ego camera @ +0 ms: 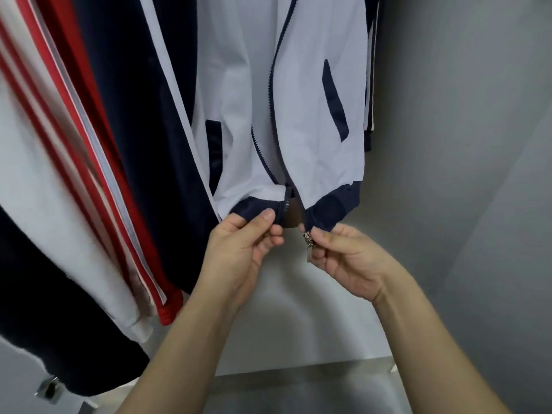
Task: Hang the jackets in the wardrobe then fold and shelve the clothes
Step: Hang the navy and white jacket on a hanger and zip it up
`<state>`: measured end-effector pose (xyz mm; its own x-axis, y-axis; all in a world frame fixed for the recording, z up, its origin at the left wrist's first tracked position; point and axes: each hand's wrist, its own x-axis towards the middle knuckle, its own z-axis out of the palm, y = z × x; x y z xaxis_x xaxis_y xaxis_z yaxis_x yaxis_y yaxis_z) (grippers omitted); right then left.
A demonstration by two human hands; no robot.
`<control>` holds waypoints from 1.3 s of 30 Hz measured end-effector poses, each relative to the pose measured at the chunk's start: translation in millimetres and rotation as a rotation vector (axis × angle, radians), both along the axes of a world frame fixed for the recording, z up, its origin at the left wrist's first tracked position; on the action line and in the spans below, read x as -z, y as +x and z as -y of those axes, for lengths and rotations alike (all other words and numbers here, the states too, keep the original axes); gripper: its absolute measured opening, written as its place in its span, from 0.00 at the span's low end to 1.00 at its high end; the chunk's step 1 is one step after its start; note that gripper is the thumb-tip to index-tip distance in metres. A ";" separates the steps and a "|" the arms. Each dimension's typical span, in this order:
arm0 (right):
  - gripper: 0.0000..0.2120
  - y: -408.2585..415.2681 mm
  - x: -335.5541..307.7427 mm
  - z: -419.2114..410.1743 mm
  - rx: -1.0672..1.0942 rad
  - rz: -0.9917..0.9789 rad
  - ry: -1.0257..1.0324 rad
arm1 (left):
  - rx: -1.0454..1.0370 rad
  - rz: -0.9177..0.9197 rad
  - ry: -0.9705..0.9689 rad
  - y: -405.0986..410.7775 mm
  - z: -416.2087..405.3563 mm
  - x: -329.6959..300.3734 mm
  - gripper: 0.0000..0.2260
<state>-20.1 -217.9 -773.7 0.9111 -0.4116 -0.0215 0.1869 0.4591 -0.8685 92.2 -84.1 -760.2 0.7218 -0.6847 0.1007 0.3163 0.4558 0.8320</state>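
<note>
The white fabric jacket with navy hem hung unzipped, the left hand pinching one hem end, the right hand pinching the metal zip slider just beside; seating pin squarely seemed key.

Your top edge cuts off the white jacket, hiding its hanger. The left-hand jackets blur; the metal piece below them is unclear.

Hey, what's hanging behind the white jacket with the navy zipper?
Behind the white jacket, only the edge of another garment shows at its right: dark with pale stripes and a dark cuff. The jacket covers the rest. Farther back is the grey wardrobe wall.
</note>
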 end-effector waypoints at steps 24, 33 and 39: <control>0.10 8.4 11.4 -3.6 0.222 0.042 -0.061 | -0.137 -0.040 -0.097 -25.7 31.3 10.4 0.20; 0.06 10.5 13.7 -4.8 0.226 0.060 -0.062 | -0.234 -0.096 -0.109 -27.3 34.8 11.7 0.16; 0.02 13.0 16.2 -5.5 0.240 0.066 -0.048 | -0.281 -0.047 -0.041 -30.6 37.5 14.4 0.19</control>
<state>-7.2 -212.4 -789.9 0.7860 -0.6154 0.0596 0.3426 0.3533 -0.8705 61.5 -121.6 -774.6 0.8872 -0.4533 0.0864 0.2103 0.5639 0.7986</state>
